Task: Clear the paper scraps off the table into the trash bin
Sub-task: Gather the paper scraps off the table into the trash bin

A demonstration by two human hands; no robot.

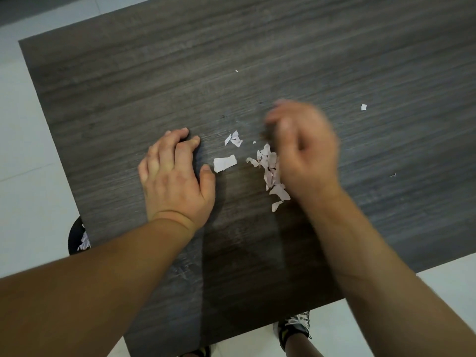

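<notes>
several paper scraps point(270, 168) remain on the table point(128, 99); i judge clearing partly done, some already in the trash bin point(78, 239). my left hand point(175, 173) rests flat, fingers relaxed; right hand point(304, 150) blurred, grip unclear.

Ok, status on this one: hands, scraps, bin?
Left hand flat on table, holding nothing. Right hand blurred beside scrap pile. Strays scattered. Bin at table's left edge, holding scraps.
</notes>
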